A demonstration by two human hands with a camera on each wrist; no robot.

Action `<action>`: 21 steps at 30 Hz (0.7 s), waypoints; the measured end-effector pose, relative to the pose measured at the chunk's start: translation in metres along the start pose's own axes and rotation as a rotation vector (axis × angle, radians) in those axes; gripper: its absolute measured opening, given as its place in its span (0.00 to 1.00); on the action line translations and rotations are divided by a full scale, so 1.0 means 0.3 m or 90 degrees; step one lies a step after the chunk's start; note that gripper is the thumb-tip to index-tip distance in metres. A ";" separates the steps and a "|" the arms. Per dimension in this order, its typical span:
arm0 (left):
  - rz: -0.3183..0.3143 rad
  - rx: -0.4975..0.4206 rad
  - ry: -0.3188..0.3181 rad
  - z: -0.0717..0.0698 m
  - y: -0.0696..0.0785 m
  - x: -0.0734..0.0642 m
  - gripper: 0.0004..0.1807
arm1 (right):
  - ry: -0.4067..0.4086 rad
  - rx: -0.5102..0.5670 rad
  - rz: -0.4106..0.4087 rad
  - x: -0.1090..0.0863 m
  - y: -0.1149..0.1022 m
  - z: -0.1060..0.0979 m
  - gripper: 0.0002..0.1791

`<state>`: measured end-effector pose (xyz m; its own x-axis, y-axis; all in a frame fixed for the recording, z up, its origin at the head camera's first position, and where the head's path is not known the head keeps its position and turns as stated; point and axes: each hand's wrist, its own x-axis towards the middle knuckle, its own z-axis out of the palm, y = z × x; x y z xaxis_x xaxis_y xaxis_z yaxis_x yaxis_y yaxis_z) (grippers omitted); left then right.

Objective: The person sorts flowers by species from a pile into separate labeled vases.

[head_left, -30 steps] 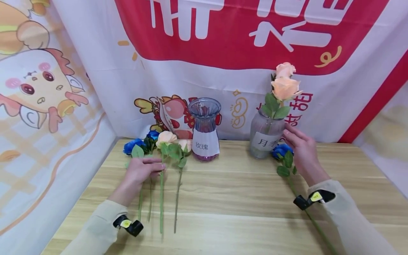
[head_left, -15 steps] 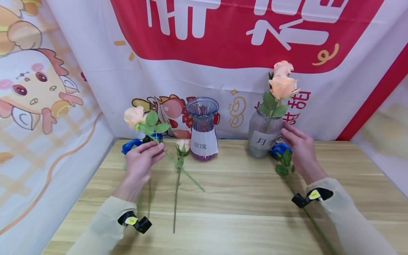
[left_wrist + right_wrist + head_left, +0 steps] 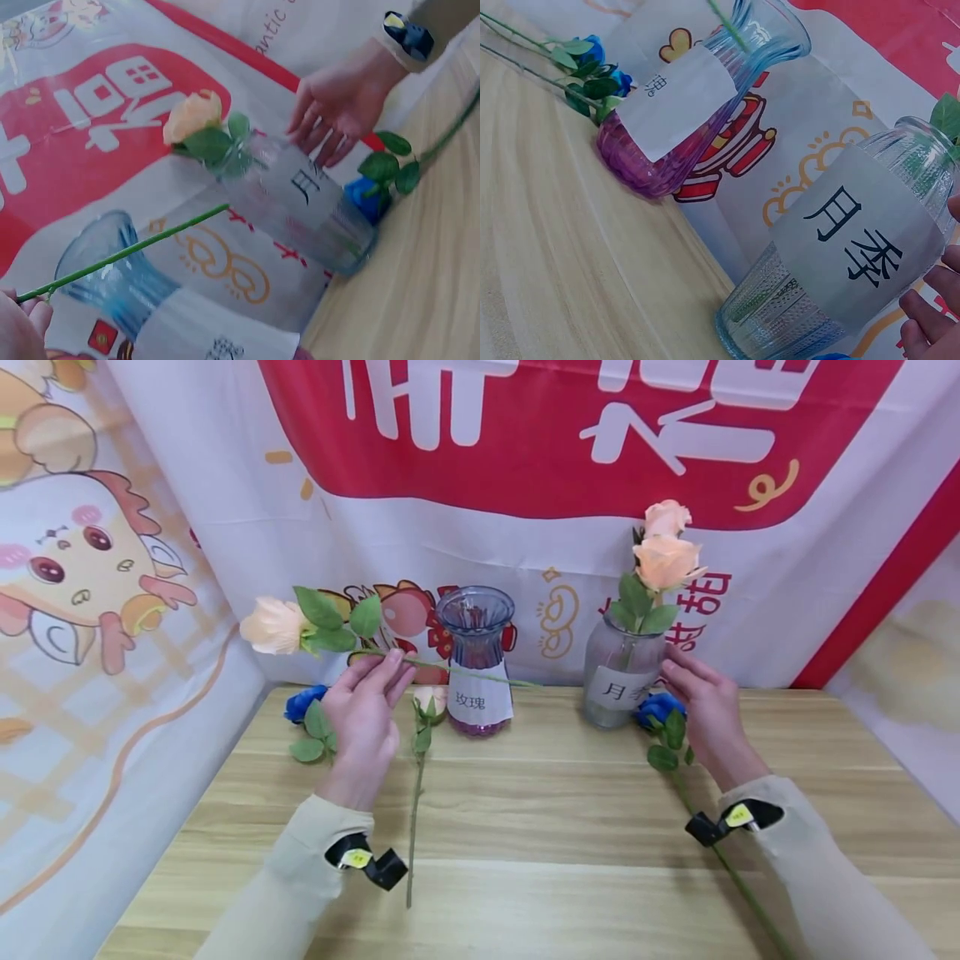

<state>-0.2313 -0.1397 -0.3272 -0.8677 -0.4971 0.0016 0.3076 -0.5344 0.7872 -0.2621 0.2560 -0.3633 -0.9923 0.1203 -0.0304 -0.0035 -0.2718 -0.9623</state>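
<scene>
My left hand [image 3: 360, 718] pinches the green stem of a peach rose [image 3: 273, 625] between thumb and fingers. The rose is held sideways above the table, bloom to the left; its stem [image 3: 135, 251] crosses in front of the blue-purple glass vase [image 3: 480, 647], which bears a paper label. At the right, my right hand [image 3: 708, 718] has its fingers extended against the side of the clear ribbed vase [image 3: 780, 315], also labelled. Two peach roses [image 3: 667, 562] stand in that vase. A blue rose [image 3: 660, 710] lies at its base, its stem running under my right forearm.
On the wooden table [image 3: 525, 827] a pale pink rose [image 3: 430, 703] lies left of the blue-purple vase. Blue roses [image 3: 591, 49] lie further left, partly behind my left hand in the head view. A printed cloth [image 3: 360, 543] hangs close behind the vases.
My left hand has lifted the peach rose off the table and turned it from upright in view to sideways, moving up and right. The right hand has stayed at the clear vase.
</scene>
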 end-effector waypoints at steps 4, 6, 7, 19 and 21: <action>0.019 -0.027 -0.004 0.067 0.002 -0.025 0.07 | 0.003 0.004 -0.004 -0.002 0.001 -0.001 0.38; 0.023 -0.038 -0.002 0.101 0.006 -0.038 0.08 | 0.004 0.006 -0.003 -0.002 0.000 0.001 0.39; 0.026 -0.039 -0.003 0.116 0.010 -0.043 0.09 | 0.003 0.004 -0.002 0.000 -0.002 0.003 0.39; 0.045 -0.109 -0.013 0.309 -0.020 -0.105 0.08 | 0.003 -0.030 0.019 0.002 -0.012 0.006 0.38; 0.043 -0.117 -0.010 0.333 -0.031 -0.111 0.09 | 0.002 -0.037 0.023 0.001 -0.013 0.003 0.38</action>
<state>-0.2442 -0.0500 -0.2730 -0.8480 -0.5264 0.0616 0.4307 -0.6167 0.6590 -0.2627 0.2561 -0.3594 -0.9912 0.1145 -0.0662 0.0397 -0.2198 -0.9747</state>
